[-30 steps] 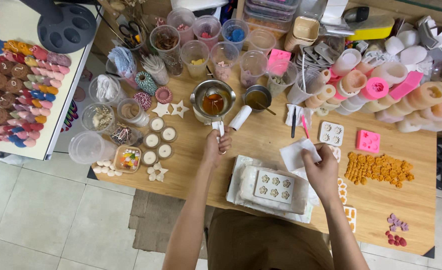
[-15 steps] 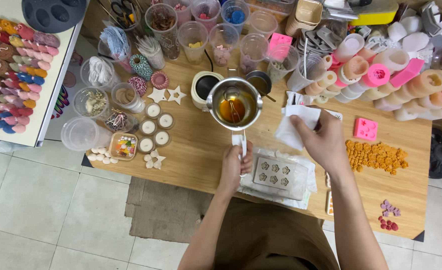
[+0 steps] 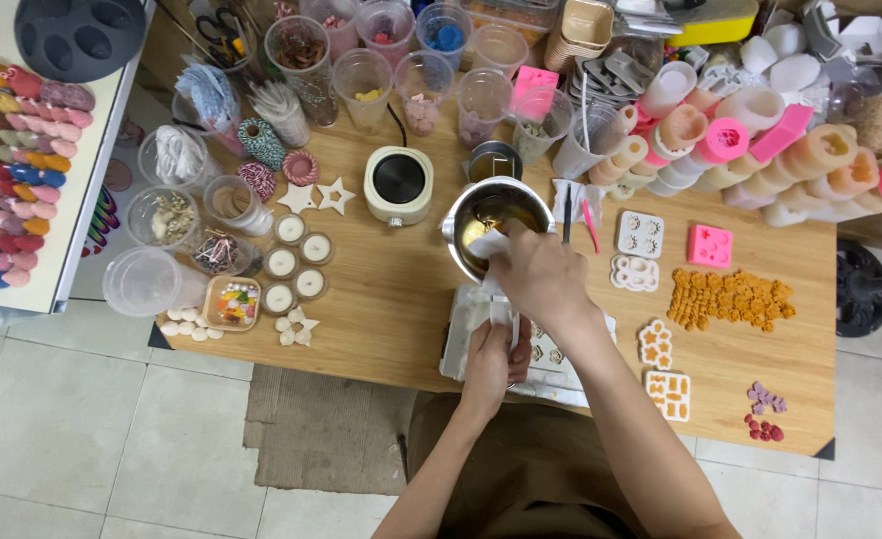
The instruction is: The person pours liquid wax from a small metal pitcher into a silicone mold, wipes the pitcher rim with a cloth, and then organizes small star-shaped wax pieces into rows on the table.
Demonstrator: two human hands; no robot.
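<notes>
My left hand (image 3: pixel 496 357) grips the handle of a small metal melting pot (image 3: pixel 481 215) holding amber liquid, held just above the wooden table (image 3: pixel 391 309). My right hand (image 3: pixel 539 277) presses a white tissue (image 3: pixel 489 245) against the pot's near rim. Under both hands lies a white mould (image 3: pixel 551 351) with small flower cavities on a sheet of white paper (image 3: pixel 458 334), mostly hidden by my hands.
A small white hot plate (image 3: pixel 399 183) stands left of the pot. Tealight candles (image 3: pixel 296 265) and star shapes (image 3: pixel 319 197) lie further left. Plastic cups (image 3: pixel 361 80) line the back. A pink mould (image 3: pixel 709 246), orange wax pieces (image 3: pixel 725 297) and white moulds (image 3: pixel 639 235) lie right.
My left hand carried the pot off the hot plate toward me, over the mould. My right hand picked up the tissue and brought it to the pot's rim.
</notes>
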